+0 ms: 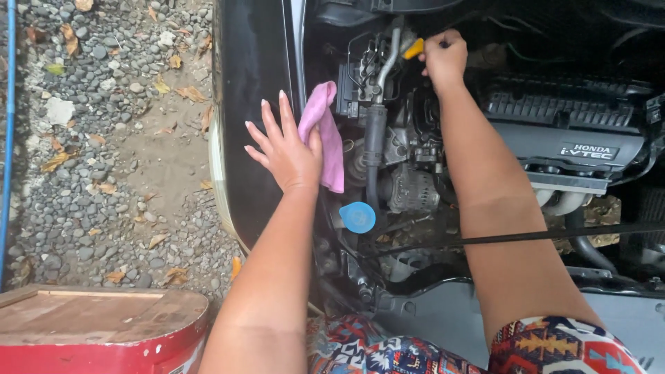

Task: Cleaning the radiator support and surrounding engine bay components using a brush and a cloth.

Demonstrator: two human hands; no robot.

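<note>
Head view: hands (pixel 285 149) at crowded engine bay (pixel 415 180) edge.

Engine bay is looking crowded. Left hand (pixel 287 149) is resting flat on the black fender (pixel 249 83), pinning a pink cloth (pixel 325 131) under the thumb; the cloth is hanging over the bay edge, just above the blue cap (pixel 357 217). Right hand (pixel 443 59) is reaching deep between the hoses (pixel 374 138) and the black engine cover (pixel 568 114), closing on the yellow dipstick handle (pixel 413 48). A thin prop rod (pixel 554 235) is crossing in front of the right forearm, blocking low passage. Open room is lying left over the gravel ground (pixel 104 125), except for the red drum (pixel 104 329).
</note>
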